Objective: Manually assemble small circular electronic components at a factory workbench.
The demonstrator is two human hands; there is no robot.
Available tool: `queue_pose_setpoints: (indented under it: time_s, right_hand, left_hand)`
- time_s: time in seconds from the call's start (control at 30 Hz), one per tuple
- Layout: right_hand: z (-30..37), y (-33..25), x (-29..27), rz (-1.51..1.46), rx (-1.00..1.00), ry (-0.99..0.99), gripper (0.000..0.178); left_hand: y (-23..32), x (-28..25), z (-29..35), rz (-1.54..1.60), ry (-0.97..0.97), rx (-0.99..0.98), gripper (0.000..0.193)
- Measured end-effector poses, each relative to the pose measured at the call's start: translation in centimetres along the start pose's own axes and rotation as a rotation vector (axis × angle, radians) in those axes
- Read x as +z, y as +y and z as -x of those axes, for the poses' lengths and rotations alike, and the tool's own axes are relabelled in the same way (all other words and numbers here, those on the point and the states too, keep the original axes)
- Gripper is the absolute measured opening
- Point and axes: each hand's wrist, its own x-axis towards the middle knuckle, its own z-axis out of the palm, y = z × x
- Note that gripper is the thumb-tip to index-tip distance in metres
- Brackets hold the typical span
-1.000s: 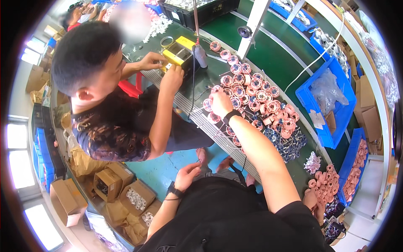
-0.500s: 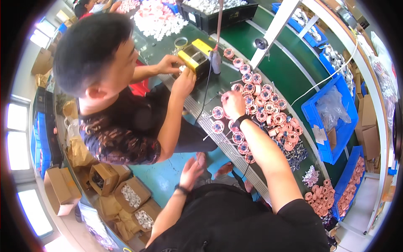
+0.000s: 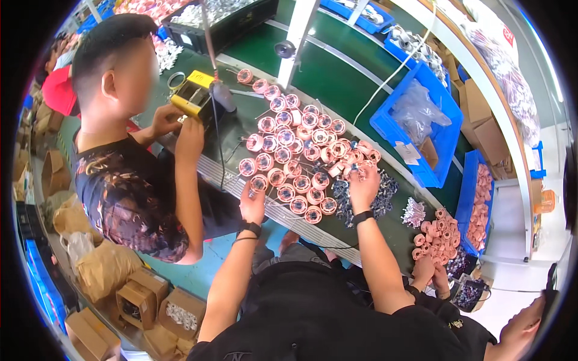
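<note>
**Two hands among the pink spools**

At centre frame, the left hand (image 3: pixel 253 204) pinches one pink spool (image 3: pixel 259 183) between closed fingertips at the near edge of the green bench (image 3: pixel 337 78); the spool lies flat, its round face up. The right hand (image 3: pixel 363 188), right of centre, curls its fingers over a spool at the cluster's far edge; how firmly it grips, I cannot tell. Between the hands lies the cluster of spools (image 3: pixel 301 150), roughly three dozen, all flat, faces up. Just beside the right hand sits a dark pile of small parts (image 3: pixel 385 195). Upper left, another person handles a yellow box (image 3: pixel 192 99). Two blue bins (image 3: pixel 421 129) stand at right.
</note>
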Motion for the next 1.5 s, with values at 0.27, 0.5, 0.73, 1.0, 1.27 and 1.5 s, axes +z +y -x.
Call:
queue_pose_setpoints:
  time_s: [0.27,0.5,0.73,1.0,1.27,1.5]
  right_hand:
    - [-3.5,5.5,0.7,0.297,0.543,-0.173,0.050]
    - [-3.0,4.2,-1.2,-0.193,0.248,-0.057,0.030]
    - [5.1,-6.8,-5.8,-0.983,0.180,-0.974,0.024]
    - [10.5,-9.8,-5.0,-1.029,0.244,-1.320,0.027]
    - [11.2,-11.0,-5.9,-1.142,0.419,-1.276,0.029]
    - [10.7,-11.7,-6.4,-1.070,0.289,-1.287,0.022]
  left_hand:
    - [2.9,-2.7,3.1,0.206,-0.029,-0.008,0.067]
    - [1.8,-4.9,8.3,0.244,-0.190,0.056,0.047]
    - [7.8,-8.1,12.1,0.301,-0.774,-0.012,0.057]
    - [9.8,-8.8,12.0,0.290,-0.869,0.183,0.071]
    - [9.9,-9.4,12.5,0.365,-0.627,0.217,0.075]
    - [9.6,-10.5,12.2,0.537,-0.681,0.238,0.076]
